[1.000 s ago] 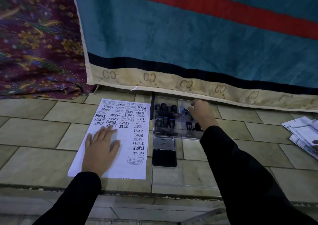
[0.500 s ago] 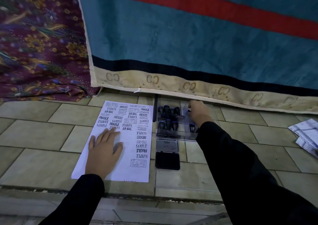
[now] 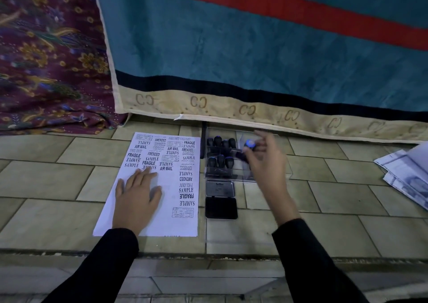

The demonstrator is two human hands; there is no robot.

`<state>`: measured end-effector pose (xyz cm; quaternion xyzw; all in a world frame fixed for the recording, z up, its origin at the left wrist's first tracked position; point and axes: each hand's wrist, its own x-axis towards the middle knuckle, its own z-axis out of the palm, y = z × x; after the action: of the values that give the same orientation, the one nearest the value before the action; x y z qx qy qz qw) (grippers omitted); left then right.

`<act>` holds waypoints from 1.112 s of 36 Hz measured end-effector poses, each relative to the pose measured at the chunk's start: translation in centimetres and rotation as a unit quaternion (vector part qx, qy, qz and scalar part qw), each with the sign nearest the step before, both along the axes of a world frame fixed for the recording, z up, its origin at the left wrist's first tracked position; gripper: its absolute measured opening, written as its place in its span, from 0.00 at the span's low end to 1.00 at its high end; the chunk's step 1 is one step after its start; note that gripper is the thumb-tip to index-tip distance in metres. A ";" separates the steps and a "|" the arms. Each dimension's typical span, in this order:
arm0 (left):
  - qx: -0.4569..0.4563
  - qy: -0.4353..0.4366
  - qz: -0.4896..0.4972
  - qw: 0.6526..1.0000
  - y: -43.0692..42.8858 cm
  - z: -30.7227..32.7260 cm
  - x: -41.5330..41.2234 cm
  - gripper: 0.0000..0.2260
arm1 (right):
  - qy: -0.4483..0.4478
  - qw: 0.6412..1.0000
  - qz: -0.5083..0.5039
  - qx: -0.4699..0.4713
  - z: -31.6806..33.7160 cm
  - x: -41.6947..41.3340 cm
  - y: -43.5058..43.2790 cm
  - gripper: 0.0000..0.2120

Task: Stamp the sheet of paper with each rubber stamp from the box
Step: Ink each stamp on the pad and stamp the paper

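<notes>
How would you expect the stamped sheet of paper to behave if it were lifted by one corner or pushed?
The sheet of paper looks thin and lies flat on the tiles, so it would probably droop when lifted. The left hand rests flat on it; unheld, it might slide.

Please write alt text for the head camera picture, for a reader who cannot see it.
A right hand holds a blue-topped stamp above a clear box of stamps; the left hand lies flat on a sheet of paper with many prints. An open ink pad lies beside the paper.
</notes>
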<state>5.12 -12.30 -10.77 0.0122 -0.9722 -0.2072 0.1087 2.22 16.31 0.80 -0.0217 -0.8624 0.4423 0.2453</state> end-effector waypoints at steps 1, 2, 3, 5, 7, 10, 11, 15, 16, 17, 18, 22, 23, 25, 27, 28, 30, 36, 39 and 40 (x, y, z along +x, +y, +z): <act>0.000 0.000 -0.001 1.000 0.0 0.1 0.0 0.17 | -0.010 1.000 0.020 -0.004 -0.4 1.1 -0.6 0.15; -0.001 0.001 -0.001 1.000 0.1 0.1 0.0 0.17 | -0.015 0.999 0.038 0.003 -0.9 2.1 -1.1 0.14; -0.001 0.002 -0.002 1.000 0.1 0.1 0.0 0.17 | -0.017 0.998 0.053 0.016 -1.5 3.1 -1.5 0.13; 0.001 0.002 -0.003 1.000 0.1 0.1 0.1 0.17 | -0.021 0.996 0.080 0.037 -2.5 4.6 -2.0 0.11; 0.004 0.002 -0.003 1.000 0.1 0.2 0.1 0.17 | -0.029 0.993 0.100 0.048 -3.5 5.7 -2.2 0.10; 0.006 0.001 -0.003 1.000 0.2 0.2 0.2 0.17 | -0.037 0.991 0.110 0.070 -4.5 6.7 -2.4 0.10; 0.007 0.000 -0.003 1.000 0.2 0.3 0.2 0.17 | -0.037 0.990 0.115 0.075 -4.7 7.0 -2.5 0.10; 0.007 -0.002 -0.002 1.000 0.2 0.3 0.2 0.18 | -0.034 0.987 0.135 0.083 -5.3 7.9 -2.9 0.15; 0.007 -0.003 -0.003 1.000 0.2 0.3 0.2 0.18 | -0.031 0.986 0.135 0.089 -5.4 8.0 -3.0 0.14; 0.006 -0.004 -0.003 1.000 0.2 0.3 0.2 0.18 | -0.027 0.986 0.134 0.097 -5.5 8.0 -3.1 0.13; 0.007 -0.004 -0.003 1.000 0.2 0.3 0.2 0.18 | -0.025 0.985 0.133 0.104 -5.6 8.1 -3.1 0.12; 0.009 -0.006 -0.007 1.000 0.1 0.3 0.2 0.18 | -0.023 0.983 0.130 0.127 -5.6 8.3 -3.5 0.11; 0.008 -0.007 -0.007 1.000 0.1 0.3 0.2 0.18 | -0.022 0.983 0.130 0.130 -5.6 8.4 -3.5 0.11; 0.006 -0.007 -0.007 1.000 0.0 0.3 0.2 0.18 | -0.020 0.982 0.130 0.133 -5.6 8.5 -3.7 0.11; 0.004 -0.006 -0.009 1.000 0.0 0.2 0.2 0.18 | -0.018 0.982 0.130 0.137 -5.7 8.5 -3.8 0.11; 0.005 -0.005 -0.009 1.000 0.0 0.2 0.2 0.18 | -0.017 0.982 0.130 0.138 -5.7 8.5 -3.8 0.11; 0.010 -0.001 -0.007 1.000 0.1 0.2 0.2 0.18 | -0.015 0.982 0.130 0.137 -5.7 8.5 -3.8 0.11; 0.014 -0.001 -0.009 1.000 0.1 0.2 0.2 0.18 | -0.010 0.984 0.120 0.134 -5.6 8.3 -4.0 0.09; 0.012 -0.002 -0.010 1.000 0.1 0.2 0.2 0.18 | -0.022 0.983 0.109 0.143 -5.5 7.7 -4.2 0.09; 0.013 -0.003 -0.009 1.000 0.1 0.2 0.2 0.18 | -0.026 0.983 0.105 0.147 -5.4 7.6 -4.3 0.09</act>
<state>5.33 -12.18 -10.56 0.0055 -0.9699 -0.2204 0.1035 9.78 12.02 -4.63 0.0933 -0.9215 0.3335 0.1758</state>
